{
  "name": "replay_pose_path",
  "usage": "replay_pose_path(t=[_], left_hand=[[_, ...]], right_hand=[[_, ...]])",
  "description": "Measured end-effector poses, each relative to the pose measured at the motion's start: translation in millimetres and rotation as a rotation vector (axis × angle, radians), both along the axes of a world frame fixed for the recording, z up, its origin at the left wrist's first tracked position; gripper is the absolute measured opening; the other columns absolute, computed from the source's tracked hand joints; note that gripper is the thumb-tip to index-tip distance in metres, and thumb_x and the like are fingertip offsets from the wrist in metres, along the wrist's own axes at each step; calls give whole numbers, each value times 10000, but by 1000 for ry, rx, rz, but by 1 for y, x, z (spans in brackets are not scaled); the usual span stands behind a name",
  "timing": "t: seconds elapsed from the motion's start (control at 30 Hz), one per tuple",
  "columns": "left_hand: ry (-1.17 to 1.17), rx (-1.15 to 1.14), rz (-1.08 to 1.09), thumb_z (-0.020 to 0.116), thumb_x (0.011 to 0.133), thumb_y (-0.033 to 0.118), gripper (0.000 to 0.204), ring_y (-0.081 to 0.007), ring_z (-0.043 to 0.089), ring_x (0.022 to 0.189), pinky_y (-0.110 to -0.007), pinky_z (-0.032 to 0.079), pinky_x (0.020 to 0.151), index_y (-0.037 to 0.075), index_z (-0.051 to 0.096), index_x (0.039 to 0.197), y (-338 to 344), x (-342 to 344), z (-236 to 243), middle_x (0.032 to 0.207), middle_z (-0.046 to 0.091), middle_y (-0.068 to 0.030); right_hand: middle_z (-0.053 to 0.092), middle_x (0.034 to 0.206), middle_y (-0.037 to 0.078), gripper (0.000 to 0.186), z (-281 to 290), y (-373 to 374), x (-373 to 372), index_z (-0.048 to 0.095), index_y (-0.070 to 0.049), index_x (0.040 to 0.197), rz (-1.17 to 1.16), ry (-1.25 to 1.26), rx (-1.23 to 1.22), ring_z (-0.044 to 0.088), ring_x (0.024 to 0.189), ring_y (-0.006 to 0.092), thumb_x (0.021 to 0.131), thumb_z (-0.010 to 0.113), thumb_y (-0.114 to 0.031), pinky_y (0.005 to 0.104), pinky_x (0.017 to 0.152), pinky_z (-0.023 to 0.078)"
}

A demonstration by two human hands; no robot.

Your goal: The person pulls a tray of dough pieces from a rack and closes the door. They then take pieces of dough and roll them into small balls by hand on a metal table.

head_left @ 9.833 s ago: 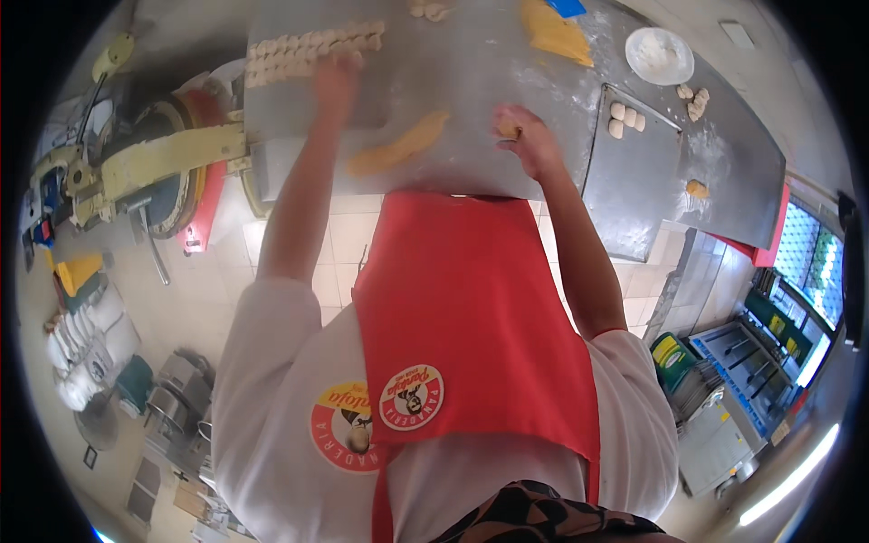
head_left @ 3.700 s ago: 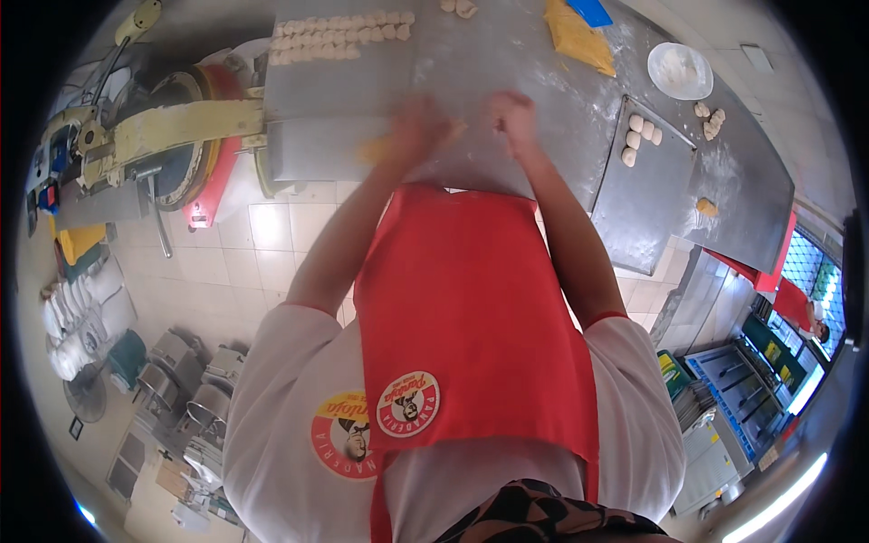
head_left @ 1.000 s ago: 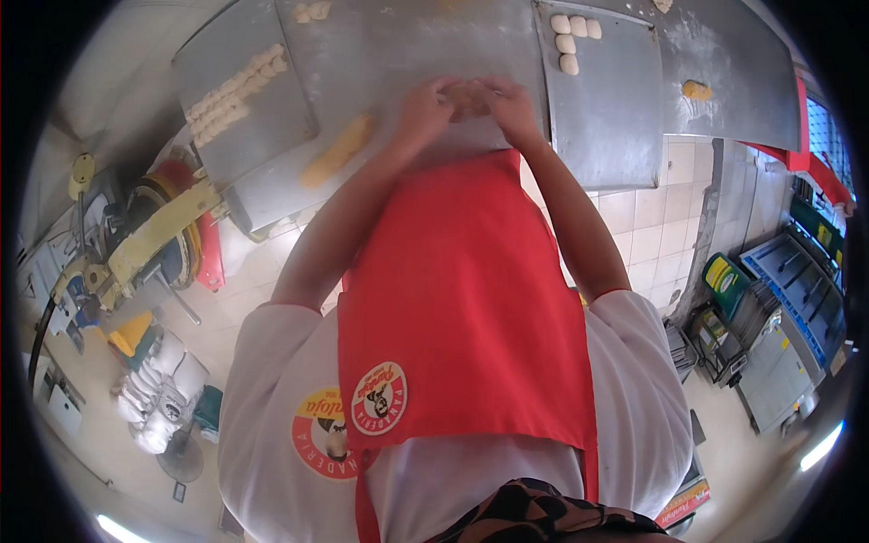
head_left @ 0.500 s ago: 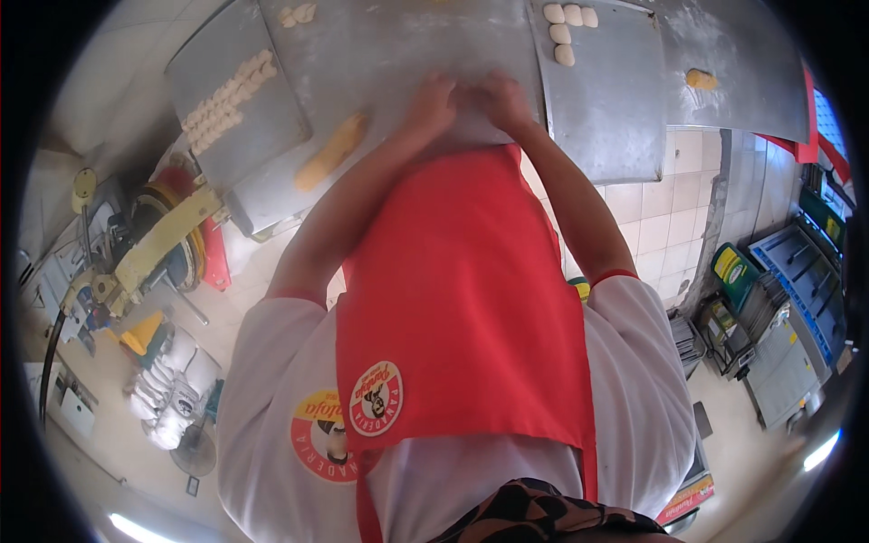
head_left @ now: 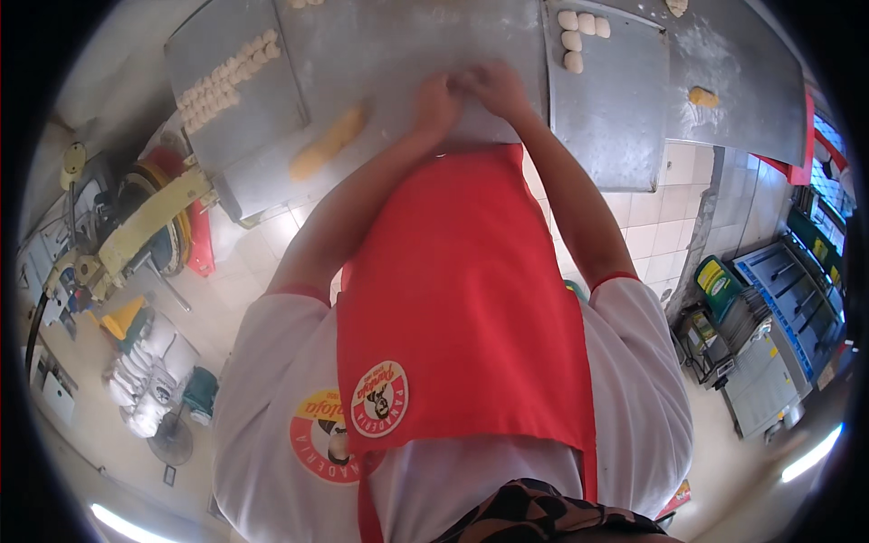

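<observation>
My left hand (head_left: 438,106) and my right hand (head_left: 498,88) meet over the grey metal table (head_left: 380,45), just beyond the red apron. Fingers on both are curled and pressed together at the tips. Whatever may lie between them is hidden. Left of my left forearm lies a long yellowish roll (head_left: 329,143), seemingly of dough. Several pale dough balls (head_left: 572,41) sit in an L shape on the right metal tray (head_left: 611,118). Rows of small, pale dough pieces (head_left: 226,81) cover part of the left tray (head_left: 273,104).
Farther right, a short yellow dough piece (head_left: 702,97) rests on a floured surface. A machine with a cream-coloured arm (head_left: 154,217) stands at the left below the table. Metal racks (head_left: 778,299) stand on the right. A red apron (head_left: 462,299) covers my front.
My hands have drawn closer together, the right one shifting slightly left. The view has shifted a little, moving the trays in the picture. The small dough pieces at the top edge are now mostly cut off.
</observation>
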State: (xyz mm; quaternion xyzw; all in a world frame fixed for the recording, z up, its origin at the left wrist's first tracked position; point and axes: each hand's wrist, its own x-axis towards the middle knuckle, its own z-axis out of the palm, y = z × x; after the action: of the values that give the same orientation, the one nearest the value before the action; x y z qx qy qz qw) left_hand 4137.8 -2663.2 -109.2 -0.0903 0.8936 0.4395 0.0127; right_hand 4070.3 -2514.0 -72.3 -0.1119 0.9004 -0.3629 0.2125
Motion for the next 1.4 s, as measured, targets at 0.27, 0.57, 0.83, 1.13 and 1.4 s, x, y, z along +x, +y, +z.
replay_pose_path(t=[0.27,0.57,0.83,1.13,1.4], left_hand=[[-103,390,133,579,986,75,395,-237,750,857,-333,601,685,-34,496,1356,-6,37,3,1135,715,-176],[-239,263,144,550,1003,99,249,-235,741,825,-356,576,755,-8,638,1210,-35,50,-6,1051,719,-168],[-146,145,42,599,961,144,251,-224,733,764,-356,548,705,7,694,1149,-47,49,-17,900,749,-144],[-262,244,89,608,984,167,248,-172,731,766,-315,571,650,11,692,1158,-51,51,-31,933,740,-102],[-390,190,48,614,995,184,229,-161,726,755,-303,576,676,9,683,1125,-44,42,2,946,731,-88]], right_hand=[[507,1504,151,548,1,-61,-26,603,-128,1380,-100,397,146,452,1400,367,912,663,-407,494,1109,406],[471,1546,116,459,-40,-1,1,592,-170,1408,-24,483,-15,361,1478,358,1011,551,-398,627,1158,282],[657,1167,61,343,4,12,63,701,-150,1169,146,545,183,620,1068,309,850,756,-263,469,842,495],[649,1089,146,374,-2,16,78,671,-63,1105,-266,400,140,626,1018,344,810,791,-259,462,880,497],[620,1166,132,482,-10,113,25,672,-71,1214,-752,503,382,577,1112,330,857,752,-386,486,928,436]])
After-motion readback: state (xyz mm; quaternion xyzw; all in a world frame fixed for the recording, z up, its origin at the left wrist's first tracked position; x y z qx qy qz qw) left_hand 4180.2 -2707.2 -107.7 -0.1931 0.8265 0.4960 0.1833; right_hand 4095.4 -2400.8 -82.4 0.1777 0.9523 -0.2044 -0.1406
